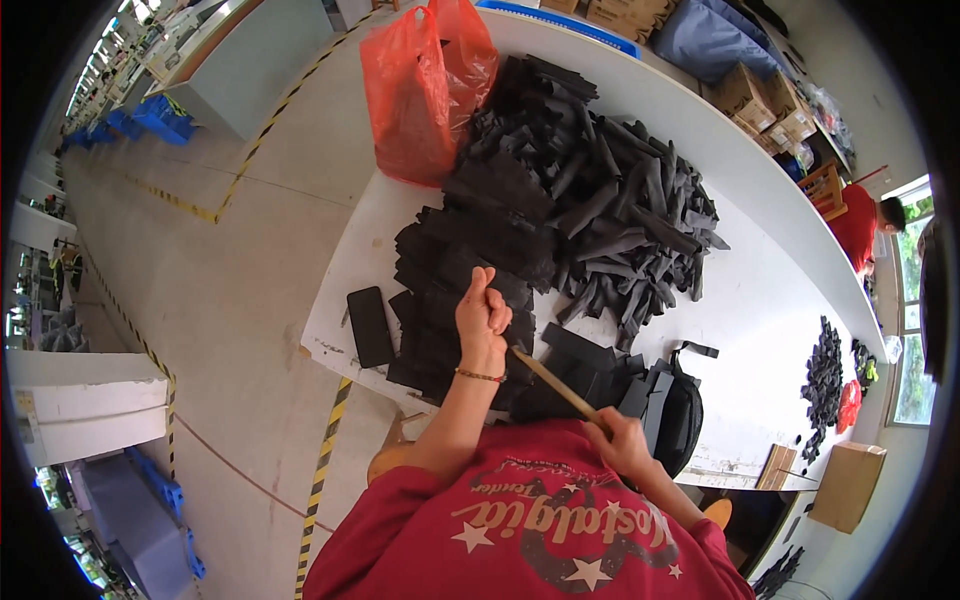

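Note:
Over a layer of flat black fabric-like pieces (440,345), my left hand (484,312) is raised with its fingers curled in. Whether anything is inside those fingers is hidden. My right hand (622,442) grips the lower end of a slim pale wooden stick (555,384). The stick slants up and left, its tip close to my left wrist. Dark flat pieces (575,352) lie just beyond the stick, and a black mesh-sided bag (680,420) rests right of my right hand. A big heap of black strips (630,210) covers the table farther off.
A black phone (370,327) lies at the left edge of the white table (745,300). A red plastic bag (415,100) stands at the far left corner. More black pieces (823,375) are at the right. A person in red (855,225) works beyond the long white panel (690,105).

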### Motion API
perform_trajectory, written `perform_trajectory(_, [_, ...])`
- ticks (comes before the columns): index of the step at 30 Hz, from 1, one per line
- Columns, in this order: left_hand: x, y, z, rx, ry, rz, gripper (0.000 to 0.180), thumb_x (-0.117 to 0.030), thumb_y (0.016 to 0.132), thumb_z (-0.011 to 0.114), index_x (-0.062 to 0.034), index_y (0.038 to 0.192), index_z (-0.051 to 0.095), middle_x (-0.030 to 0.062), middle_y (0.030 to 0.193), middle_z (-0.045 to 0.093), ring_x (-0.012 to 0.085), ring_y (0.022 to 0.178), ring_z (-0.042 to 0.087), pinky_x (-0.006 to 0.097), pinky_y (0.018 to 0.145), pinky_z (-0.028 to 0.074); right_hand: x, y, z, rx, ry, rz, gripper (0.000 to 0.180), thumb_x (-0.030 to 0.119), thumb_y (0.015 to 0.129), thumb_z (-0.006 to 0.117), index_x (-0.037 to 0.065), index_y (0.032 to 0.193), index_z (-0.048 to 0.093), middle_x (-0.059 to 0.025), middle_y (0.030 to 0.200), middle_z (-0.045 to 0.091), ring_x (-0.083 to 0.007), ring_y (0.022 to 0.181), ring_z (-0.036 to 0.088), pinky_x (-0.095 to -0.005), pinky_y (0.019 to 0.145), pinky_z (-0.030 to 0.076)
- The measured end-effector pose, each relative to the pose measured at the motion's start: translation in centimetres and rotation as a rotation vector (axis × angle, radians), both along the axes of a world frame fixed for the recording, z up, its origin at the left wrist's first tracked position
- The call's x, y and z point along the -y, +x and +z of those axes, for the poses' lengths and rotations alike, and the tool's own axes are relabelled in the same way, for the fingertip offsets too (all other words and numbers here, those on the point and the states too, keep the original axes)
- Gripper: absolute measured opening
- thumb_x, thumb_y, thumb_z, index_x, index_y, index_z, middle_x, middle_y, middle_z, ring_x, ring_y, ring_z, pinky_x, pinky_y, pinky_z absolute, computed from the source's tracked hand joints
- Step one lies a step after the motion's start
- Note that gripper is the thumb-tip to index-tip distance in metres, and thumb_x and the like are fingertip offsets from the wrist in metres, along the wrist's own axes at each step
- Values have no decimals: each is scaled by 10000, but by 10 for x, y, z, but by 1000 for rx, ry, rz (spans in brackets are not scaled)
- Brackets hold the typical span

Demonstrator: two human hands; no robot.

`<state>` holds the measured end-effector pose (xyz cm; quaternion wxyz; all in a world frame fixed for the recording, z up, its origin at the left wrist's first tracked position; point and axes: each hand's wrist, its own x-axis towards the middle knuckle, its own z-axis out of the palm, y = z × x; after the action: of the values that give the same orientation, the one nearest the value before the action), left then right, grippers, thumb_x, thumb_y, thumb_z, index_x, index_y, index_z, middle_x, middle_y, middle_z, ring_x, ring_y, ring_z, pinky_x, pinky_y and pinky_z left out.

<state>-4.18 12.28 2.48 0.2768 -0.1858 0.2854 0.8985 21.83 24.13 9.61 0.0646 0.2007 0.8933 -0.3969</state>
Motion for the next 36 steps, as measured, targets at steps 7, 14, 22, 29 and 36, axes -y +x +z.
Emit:
perform_trajectory(7, [-34, 17, -8, 189, 191, 68, 230, -306, 965, 547, -86, 922, 596, 1, 627, 545, 67, 433, 379, 210, 415, 277, 24, -94, -7, -395, -155, -336, 136, 99, 803, 731, 20, 852, 632, -70, 653, 580, -154, 532, 557, -274, 500, 425])
perform_trajectory(14, [-18, 19, 25, 31, -243, -141, 285, -267, 920, 621, -36, 1083, 586, 73, 840, 645, 136, 687, 605, 251, 606, 487, 4, -123, -10, -568, -171, -250, 51, 7, 828, 665, -4, 870, 637, -63, 785, 568, -150, 653, 533, -272, 593, 426])
perform_trajectory(22, [-23, 44, 47, -729, -361, -1021, 267, -246, 979, 511, 1, 1070, 554, 18, 759, 569, 80, 543, 512, 235, 512, 432, -33, -139, 0, -678, 52, -335, 80, 12, 862, 599, -33, 825, 544, -82, 798, 496, -171, 680, 463, -278, 611, 379])
perform_trajectory(29, [7, 134, 0, -840, -255, -1110, 224, -103, 966, 410, -29, 774, 498, 31, 640, 530, 116, 529, 525, 275, 517, 434, -90, -162, 50, -675, -436, -739, 220, 257, 995, 488, 79, 888, 561, 82, 602, 346, -20, 497, 291, -198, 441, 213])
perform_trajectory(36, [-41, 34, 93, -1495, -698, -119, 491, -172, 857, 668, -5, 1273, 467, 114, 1066, 578, 201, 983, 550, 319, 922, 426, -68, -150, 57, -359, -552, -439, 233, 267, 995, 486, 98, 855, 565, 94, 599, 350, -3, 502, 296, -193, 450, 210])
